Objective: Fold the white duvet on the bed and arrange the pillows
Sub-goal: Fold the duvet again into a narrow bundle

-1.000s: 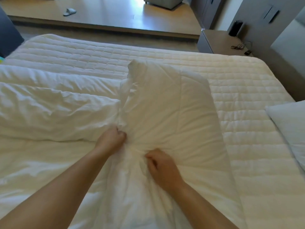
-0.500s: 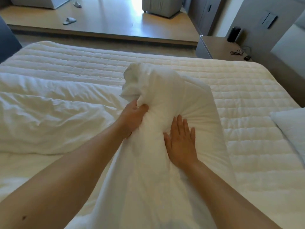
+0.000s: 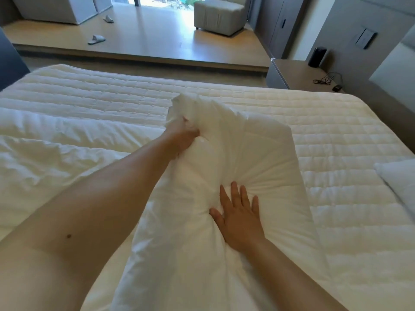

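White duvet point(image 3: 226, 158) fabric is bunched inside the curled fingers point(image 3: 190, 131) of the left hand point(image 3: 183, 140), and a gathered corner is held lifted above the bed point(image 3: 336, 135). Nearer the viewer, the right hand point(image 3: 241, 217) is pressed flat on the duvet, fingers straight and spread, nothing gripped. More duvet is heaped at the left over the quilted mattress. A white pillow point(image 3: 399, 178) is seen at the right edge. Beyond the bed, a slipper point(image 3: 96, 39) is seen on the wooden floor.
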Demonstrator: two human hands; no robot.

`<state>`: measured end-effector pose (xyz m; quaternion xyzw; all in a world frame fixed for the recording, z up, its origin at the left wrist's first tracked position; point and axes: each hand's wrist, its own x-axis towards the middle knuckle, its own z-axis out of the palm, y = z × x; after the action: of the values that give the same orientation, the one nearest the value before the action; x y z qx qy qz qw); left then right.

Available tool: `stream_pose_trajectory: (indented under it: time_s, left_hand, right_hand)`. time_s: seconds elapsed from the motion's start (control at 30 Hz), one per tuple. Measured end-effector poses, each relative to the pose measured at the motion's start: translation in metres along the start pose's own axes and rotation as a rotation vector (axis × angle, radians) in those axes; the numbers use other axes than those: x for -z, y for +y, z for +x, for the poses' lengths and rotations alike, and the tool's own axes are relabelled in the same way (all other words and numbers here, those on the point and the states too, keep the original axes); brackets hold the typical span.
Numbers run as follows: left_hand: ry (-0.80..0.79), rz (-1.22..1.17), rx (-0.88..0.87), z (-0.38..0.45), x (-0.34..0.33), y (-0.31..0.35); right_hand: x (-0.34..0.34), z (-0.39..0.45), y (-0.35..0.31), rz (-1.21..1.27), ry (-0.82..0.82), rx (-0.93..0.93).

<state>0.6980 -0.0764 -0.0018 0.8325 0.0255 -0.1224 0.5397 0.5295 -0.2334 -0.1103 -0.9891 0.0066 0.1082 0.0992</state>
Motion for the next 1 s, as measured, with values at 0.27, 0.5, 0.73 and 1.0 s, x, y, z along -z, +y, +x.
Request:
stream_pose_trajectory:
  time_s: [0.27, 0.5, 0.73, 1.0]
  left_hand:
    - [-0.039, 0.245, 0.064, 0.036, 0.023, -0.037]
    - [0.025, 0.151, 0.152, 0.002, 0.010, -0.084]
    - [-0.068, -0.010, 0.191, -0.038, 0.027, -0.088]
    - [-0.048, 0.356, 0.294, -0.018, 0.017, -0.119]
  right_hand:
    - [-0.009, 0.008, -0.004, 0.009, -0.045, 0.020]
    - [-0.019, 0.014, 0.002, 0.015, -0.041, 0.008]
    - [0.001, 0.001, -0.025, 0.105, 0.169, 0.006]
    - [0.008, 0.020, -0.043, 0.077, -0.071, -0.031]
